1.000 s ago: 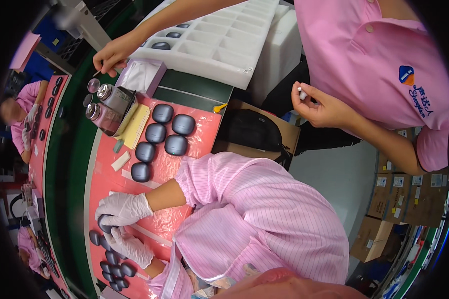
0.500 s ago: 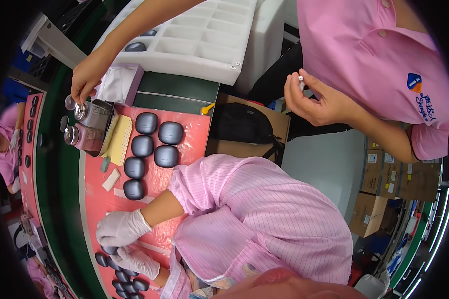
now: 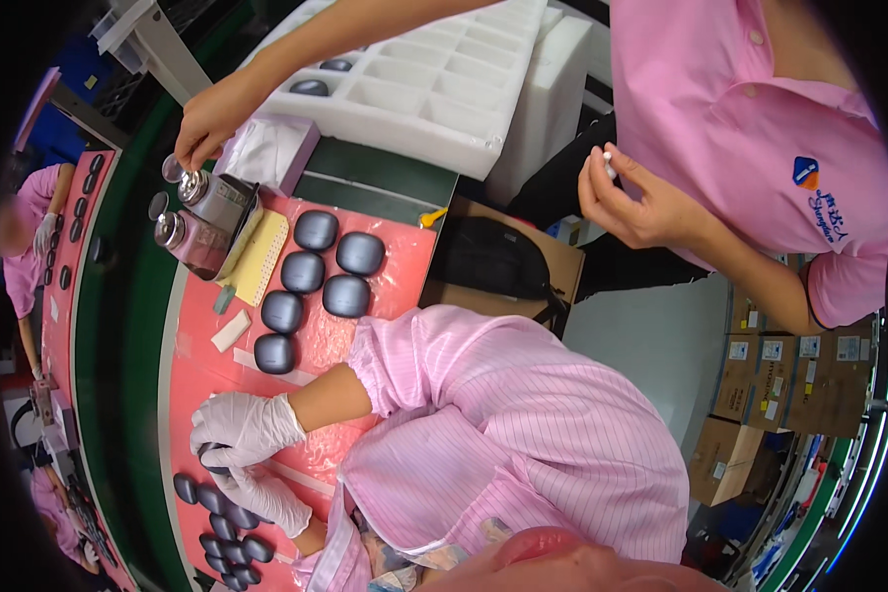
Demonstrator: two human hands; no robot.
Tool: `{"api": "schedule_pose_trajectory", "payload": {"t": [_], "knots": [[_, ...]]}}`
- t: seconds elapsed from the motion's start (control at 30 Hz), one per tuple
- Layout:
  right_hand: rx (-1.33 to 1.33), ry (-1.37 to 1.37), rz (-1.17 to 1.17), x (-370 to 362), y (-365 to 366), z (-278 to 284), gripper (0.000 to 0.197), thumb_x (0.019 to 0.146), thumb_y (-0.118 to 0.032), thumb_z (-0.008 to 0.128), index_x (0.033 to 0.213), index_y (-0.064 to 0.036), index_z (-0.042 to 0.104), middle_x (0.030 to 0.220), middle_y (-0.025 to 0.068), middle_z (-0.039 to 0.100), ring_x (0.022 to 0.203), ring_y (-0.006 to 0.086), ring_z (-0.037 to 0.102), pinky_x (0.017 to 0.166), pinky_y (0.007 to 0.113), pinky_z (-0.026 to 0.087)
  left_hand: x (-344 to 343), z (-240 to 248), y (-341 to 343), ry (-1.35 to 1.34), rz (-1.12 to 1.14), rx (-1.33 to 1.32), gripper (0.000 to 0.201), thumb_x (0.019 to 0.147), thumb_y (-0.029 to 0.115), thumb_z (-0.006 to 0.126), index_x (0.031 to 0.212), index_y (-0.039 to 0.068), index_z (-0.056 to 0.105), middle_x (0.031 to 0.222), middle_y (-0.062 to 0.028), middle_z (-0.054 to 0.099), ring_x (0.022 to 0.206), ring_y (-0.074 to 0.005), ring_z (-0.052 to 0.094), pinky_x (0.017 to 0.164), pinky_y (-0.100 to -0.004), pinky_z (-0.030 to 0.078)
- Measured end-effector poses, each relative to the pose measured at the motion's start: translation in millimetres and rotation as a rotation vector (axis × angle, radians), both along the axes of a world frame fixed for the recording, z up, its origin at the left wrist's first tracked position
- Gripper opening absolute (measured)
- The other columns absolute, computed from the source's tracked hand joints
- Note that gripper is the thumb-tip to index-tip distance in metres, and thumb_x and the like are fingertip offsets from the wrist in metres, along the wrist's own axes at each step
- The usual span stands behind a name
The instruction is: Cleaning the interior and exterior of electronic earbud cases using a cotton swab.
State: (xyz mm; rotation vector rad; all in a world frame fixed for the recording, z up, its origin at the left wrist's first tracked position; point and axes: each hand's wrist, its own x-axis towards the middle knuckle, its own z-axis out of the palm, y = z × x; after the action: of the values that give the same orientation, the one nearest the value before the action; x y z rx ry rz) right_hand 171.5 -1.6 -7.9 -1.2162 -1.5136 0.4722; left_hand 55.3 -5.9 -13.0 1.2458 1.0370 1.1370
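On the desk's mat, we find six cases toward the upper edge: four in a column, two to its right. At the upper left corner, a caddy holds two bottles; a notepad lies along its right side, a small block below. Beyond the upper edge we place a box and, behind it to the right, a compartment tray. Near the left edge, the right hand is on one further case, the left hand just below, beside a cluster of cases.
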Motion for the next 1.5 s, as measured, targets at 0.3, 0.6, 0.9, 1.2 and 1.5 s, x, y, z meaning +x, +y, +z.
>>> {"api": "schedule_pose_trajectory", "payload": {"t": [0.3, 0.6, 0.9, 1.2, 1.5], "knots": [[-0.059, 0.069, 0.075, 2, 8, -8, 0.025, 0.089, -0.027, 0.049, 0.091, -0.0055, 0.061, 0.092, 0.0148, 0.062, 0.09, 0.0348, 0.057, 0.082, 0.043, 0.046, -32, -26, 13, -0.119, -0.193, 0.067, 0.049, 0.082, 0.015, 0.07, 0.124, -0.001, 0.049, 0.118, -0.0084, 0.055, 0.105, -0.019, 0.056, 0.088, -0.0291, 0.048], [0.09, -0.089, 0.118, -1, -7, 12, 0.023, 0.088, -0.024, 0.05, 0.093, -0.0054, 0.062, 0.093, 0.0138, 0.06, 0.09, 0.0325, 0.058, 0.078, 0.044, 0.047, -32, -17, 6, -0.248, -0.149, 0.03, 0.053, 0.076, 0.017, 0.076, 0.119, -0.003, 0.051, 0.109, -0.0087, 0.057, 0.096, -0.0179, 0.059, 0.083, -0.0299, 0.05], [0.208, -0.064, 0.078, 0, -9, 6, 0.023, 0.09, -0.025, 0.049, 0.087, -0.0061, 0.062, 0.084, 0.0116, 0.061, 0.085, 0.0301, 0.057, 0.078, 0.041, 0.046, -30, -13, 4, -0.179, -0.218, 0.04, 0.051, 0.076, 0.014, 0.075, 0.119, -0.003, 0.051, 0.11, -0.0079, 0.058, 0.099, -0.0167, 0.058, 0.087, -0.0291, 0.048], [0.036, 0.064, 0.073, -4, -5, 12, 0.022, 0.086, -0.026, 0.051, 0.084, -0.0052, 0.06, 0.08, 0.0137, 0.061, 0.083, 0.0326, 0.06, 0.076, 0.043, 0.047, -42, -5, -3, -0.093, -0.184, 0.026, 0.044, 0.074, 0.008, 0.074, 0.111, 0.001, 0.053, 0.107, -0.0033, 0.056, 0.098, -0.014, 0.056, 0.088, -0.0277, 0.045], [0.093, -0.058, 0.359, -3, -19, 11, 0.029, 0.096, -0.02, 0.042, 0.086, -0.0024, 0.063, 0.093, 0.0155, 0.065, 0.085, 0.0314, 0.063, 0.079, 0.037, 0.049, -49, 17, -45, -0.586, -0.415, -0.462, 0.053, 0.091, 0.034, 0.054, 0.134, 0.007, 0.04, 0.118, -0.0114, 0.058, 0.099, -0.0218, 0.061, 0.081, -0.0375, 0.053]]}}
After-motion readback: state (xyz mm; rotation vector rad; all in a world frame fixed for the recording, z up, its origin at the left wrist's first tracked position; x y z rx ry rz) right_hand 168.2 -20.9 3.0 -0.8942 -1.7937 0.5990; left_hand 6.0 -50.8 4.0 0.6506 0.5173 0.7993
